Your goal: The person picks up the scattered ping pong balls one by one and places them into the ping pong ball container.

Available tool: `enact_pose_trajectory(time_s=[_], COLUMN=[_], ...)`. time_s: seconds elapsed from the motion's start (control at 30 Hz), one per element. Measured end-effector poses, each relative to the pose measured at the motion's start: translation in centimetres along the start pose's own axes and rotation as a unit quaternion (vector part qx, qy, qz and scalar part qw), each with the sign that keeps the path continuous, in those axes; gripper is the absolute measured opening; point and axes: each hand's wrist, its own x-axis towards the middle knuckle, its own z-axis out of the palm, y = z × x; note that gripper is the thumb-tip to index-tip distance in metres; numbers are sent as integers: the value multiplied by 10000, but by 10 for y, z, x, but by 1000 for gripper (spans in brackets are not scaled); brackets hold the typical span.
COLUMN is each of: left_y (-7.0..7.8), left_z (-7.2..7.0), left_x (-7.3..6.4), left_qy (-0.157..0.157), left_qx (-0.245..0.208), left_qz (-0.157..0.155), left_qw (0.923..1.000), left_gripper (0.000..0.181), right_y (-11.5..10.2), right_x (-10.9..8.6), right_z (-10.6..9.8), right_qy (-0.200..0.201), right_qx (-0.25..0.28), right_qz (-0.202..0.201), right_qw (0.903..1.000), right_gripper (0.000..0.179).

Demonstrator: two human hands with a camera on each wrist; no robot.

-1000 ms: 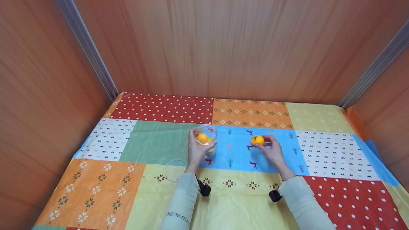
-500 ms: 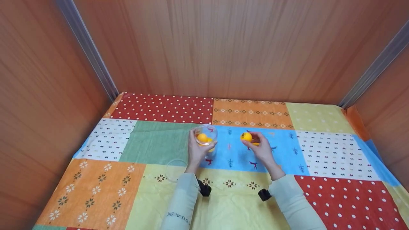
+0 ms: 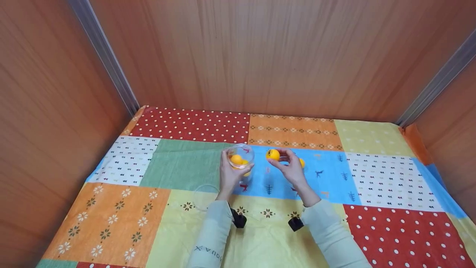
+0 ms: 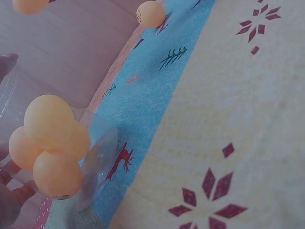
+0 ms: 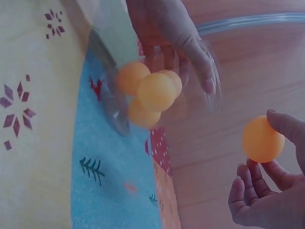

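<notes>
My left hand [image 3: 230, 176] grips a clear plastic jar [image 3: 245, 150] around its side, near the open mouth. Inside the jar lie several orange ping-pong balls [image 5: 156, 92], heaped toward the bottom. Between thumb and fingertips my right hand [image 3: 292, 169] pinches another orange ping-pong ball [image 3: 273, 155] with dark print on it, held above the cloth to the right of the jar. One more ping-pong ball [image 4: 151, 14] rests on the blue patch of the cloth; in the head view the right hand partly covers it.
A clear round lid [image 3: 205, 197] lies on the cloth left of my left wrist. The patchwork tablecloth [image 3: 193, 160] covers the table. Wood-grain panels [image 3: 238, 56] stand behind and on both sides, with metal posts [image 3: 108, 59] at the corners.
My right hand has moved left toward the jar with its ping-pong ball, uncovering part of the ball on the cloth. The left hand and jar stay where they were.
</notes>
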Motion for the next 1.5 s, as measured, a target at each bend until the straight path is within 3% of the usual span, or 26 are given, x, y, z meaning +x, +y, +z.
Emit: enact_pose_trajectory(time_s=[0.5,0.83,1.17,1.5], left_y=[0,-2,-4,-1], left_z=[0,0,1,1], left_x=[1,1,2,1], left_qy=[-27,65,115,75], left_qx=[28,-1,-90,10], left_qz=[-42,183,405,178], left_qw=[10000,9998,9991,9998], left_gripper=[76,76,74,76], right_y=[-19,-25,-28,-26], right_x=[6,11,15,16], right_z=[36,51,60,55], right_qy=[-252,-242,-267,-185], right_qx=[229,-58,-232,-499], right_qz=[-354,-457,-532,-599], right_qw=[9988,9986,9980,9968], right_gripper=[41,46,45,45])
